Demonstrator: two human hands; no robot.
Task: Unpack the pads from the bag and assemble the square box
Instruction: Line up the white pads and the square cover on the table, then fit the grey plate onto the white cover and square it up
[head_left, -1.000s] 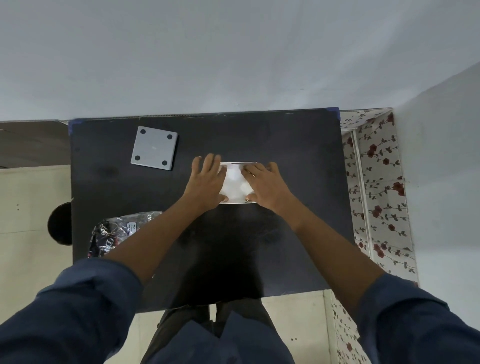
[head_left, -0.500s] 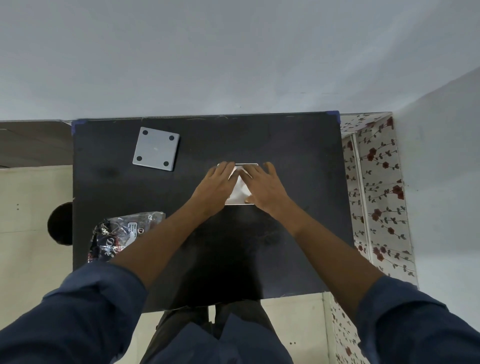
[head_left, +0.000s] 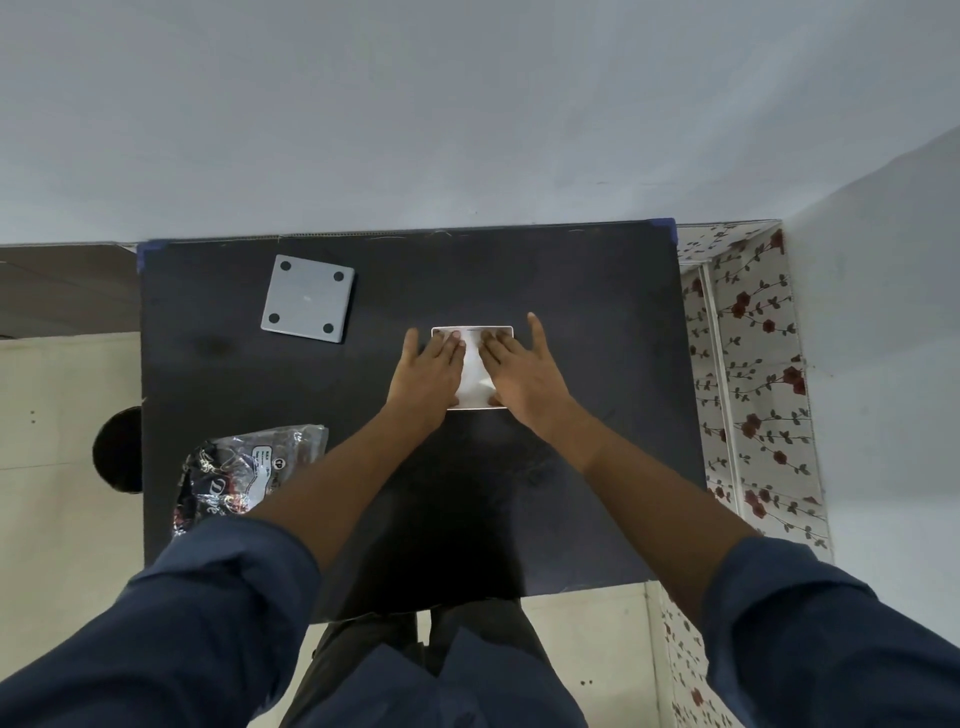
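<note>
Black tabletop (head_left: 571, 467) set against a plain grey-white wall, cream floor tiles below, floral-print panel off to the right.

Near edge: dark-blue sleeves, bare forearms reaching fwd. On the table's near-left sits the crinkled clear plastic bag (head_left: 244, 467) w/ printed label, lying slack, partly under the left forearm; contents can't be made out.

Mid-table: the white square box piece (head_left: 471, 374), flat on the surface, roughly centred between both hands. Left hand (head_left: 428, 374) lies palm-down on its left part, fingers together and flat, thumb out toward the left. Right hand (head_left: 519, 374) does the same on the right part, fingers flat, one finger spread out past the box's right edge. Neither hand grips; both are spread and pressing down. Only a narrow white strip shows between them, plus the far edge and near edge.

Key relation: box is directly under both palms, fingertips pointing away toward its far edge, hands equally near. Prob. a press-to-seat or crease step; any next fold would prob. start from the far edge at the fingertips.

Farther back-left: grey square plate (head_left: 308, 299) w/ four dark round pads at its corners, well apart from the hands, slightly rotated. Beyond that, table's far edge, blue tape at corners, then wall.
</note>
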